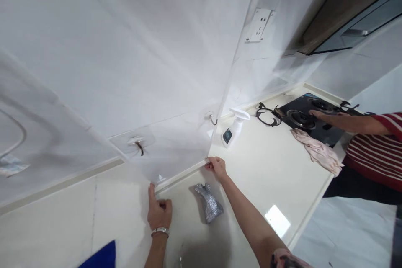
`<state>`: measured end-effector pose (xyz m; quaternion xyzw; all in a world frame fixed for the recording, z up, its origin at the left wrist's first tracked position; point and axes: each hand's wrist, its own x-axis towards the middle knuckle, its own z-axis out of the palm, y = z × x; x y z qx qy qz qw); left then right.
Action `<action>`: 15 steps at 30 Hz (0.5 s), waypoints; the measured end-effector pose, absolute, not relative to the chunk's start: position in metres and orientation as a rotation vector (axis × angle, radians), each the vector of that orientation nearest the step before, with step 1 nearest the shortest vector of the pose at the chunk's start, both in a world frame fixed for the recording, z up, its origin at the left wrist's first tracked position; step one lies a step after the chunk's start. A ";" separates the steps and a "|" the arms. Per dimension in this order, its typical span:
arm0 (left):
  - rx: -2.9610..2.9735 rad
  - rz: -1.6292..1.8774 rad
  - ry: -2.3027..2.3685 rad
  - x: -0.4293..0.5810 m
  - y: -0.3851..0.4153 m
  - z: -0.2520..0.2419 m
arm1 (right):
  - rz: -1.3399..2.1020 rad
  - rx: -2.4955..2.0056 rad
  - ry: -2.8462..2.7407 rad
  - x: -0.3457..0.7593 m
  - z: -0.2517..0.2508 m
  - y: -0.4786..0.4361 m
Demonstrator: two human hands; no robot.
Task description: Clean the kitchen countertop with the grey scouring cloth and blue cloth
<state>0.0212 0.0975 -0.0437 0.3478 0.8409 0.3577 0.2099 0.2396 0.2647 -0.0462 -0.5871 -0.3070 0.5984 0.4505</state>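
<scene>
My left hand (160, 213), with a bracelet at the wrist, reaches to the foot of the white wall. One finger is stretched out against the low edge there, and the other fingers are curled with nothing visible in them. A glossy, see-through sheet (179, 150) seems to lie over the wall; its outline is hard to make out. At its lower right, where the wall meets the counter, my right hand (217, 167) pinches with thumb and fingers, apparently on the sheet's edge. Between my forearms a crumpled silver bundle (210, 203) lies on the pale surface.
A white spray bottle (233, 130) stands on the counter (266, 159), near a black ring-shaped pan support (268, 117) and a pink cloth (317, 150). Another person's hand (318, 114) is over the black gas hob (301, 119). Wall hooks (136, 142) and a socket (259, 25) stick out.
</scene>
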 end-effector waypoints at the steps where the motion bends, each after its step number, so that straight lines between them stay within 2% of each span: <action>1: 0.973 1.001 2.329 0.022 0.097 -0.041 | 1.482 -1.441 -0.762 0.239 -0.045 0.264; 7: 1.041 1.027 2.339 0.021 0.091 -0.032 | 1.600 -1.362 -0.764 0.247 -0.033 0.262; 15: 1.080 1.036 2.407 0.033 0.056 -0.049 | 1.742 -1.351 -0.745 0.257 -0.029 0.273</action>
